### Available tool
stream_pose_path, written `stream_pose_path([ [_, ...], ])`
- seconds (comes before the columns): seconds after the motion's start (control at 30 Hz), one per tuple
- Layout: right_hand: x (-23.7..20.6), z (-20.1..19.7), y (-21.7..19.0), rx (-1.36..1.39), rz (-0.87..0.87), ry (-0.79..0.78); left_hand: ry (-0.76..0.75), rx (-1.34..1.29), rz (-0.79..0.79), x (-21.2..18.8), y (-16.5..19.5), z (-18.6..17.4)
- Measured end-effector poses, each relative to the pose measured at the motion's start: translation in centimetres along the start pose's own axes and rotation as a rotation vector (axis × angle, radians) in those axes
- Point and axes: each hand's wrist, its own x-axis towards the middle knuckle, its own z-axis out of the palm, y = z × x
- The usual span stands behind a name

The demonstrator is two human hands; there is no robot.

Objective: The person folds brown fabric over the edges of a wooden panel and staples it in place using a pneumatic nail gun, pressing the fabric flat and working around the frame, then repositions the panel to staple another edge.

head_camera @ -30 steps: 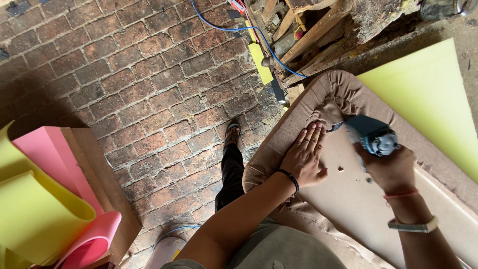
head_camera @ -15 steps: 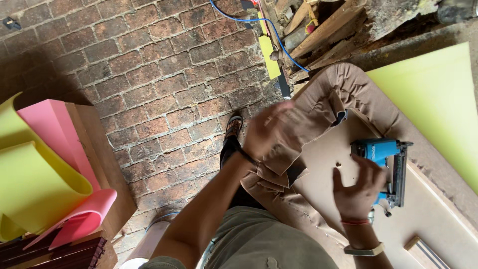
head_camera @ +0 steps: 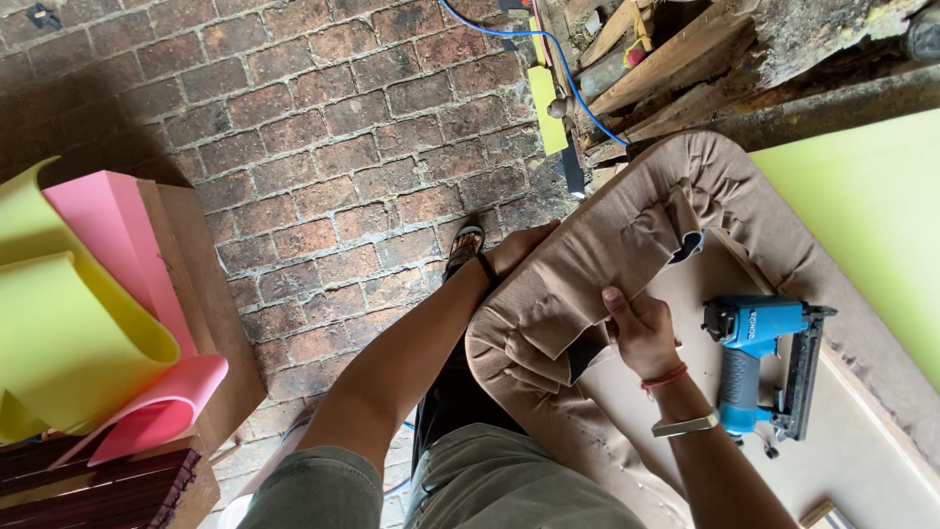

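Note:
A board panel (head_camera: 886, 451) wrapped in tan fabric (head_camera: 627, 235) lies upside down in front of me. My right hand (head_camera: 641, 328) pinches a loose flap of that fabric and pulls it over the panel's back. My left hand (head_camera: 519, 245) is curled around the padded outer edge, fingers hidden behind it. A blue staple gun (head_camera: 759, 358) lies on the bare board just right of my right hand, untouched.
Yellow and pink foam sheets (head_camera: 88, 313) are rolled on a wooden stand at the left. A brick floor (head_camera: 294, 147) lies below. Scrap wood (head_camera: 676, 49) and a blue hose (head_camera: 548, 44) are piled at the top. A green sheet (head_camera: 871, 206) lies at the right.
My right hand put the staple gun down on the board and took hold of the fabric flap. My left hand left the panel's back and moved to its outer edge.

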Motion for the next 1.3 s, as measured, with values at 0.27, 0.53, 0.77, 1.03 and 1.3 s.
stream_pose_path([
  [0.27, 0.2, -0.4, 3.0, 0.308, -0.032, -0.056, 0.141, 0.658, -0.087, -4.5, 7.0, 6.6],
  [0.53, 1.2, -0.5, 1.9, 0.308, 0.000, -0.134, 0.540, 2.022, 0.394, -10.4, 5.2, 15.9],
  [0.77, -6.1, -5.9, -1.0, -0.393, -0.207, 0.124, 0.297, 1.757, 0.294, -9.8, 1.8, 17.8],
  [1.03, -10.9, -12.2, 2.2, -0.766, -0.092, 0.472, 0.339, 1.608, 0.282, -9.7, 1.1, 18.6],
  [1.3, -8.5, -9.9, -1.4, -0.504, -0.126, 0.425, 0.369, 1.537, 0.301, -9.7, 0.8, 18.7],
])
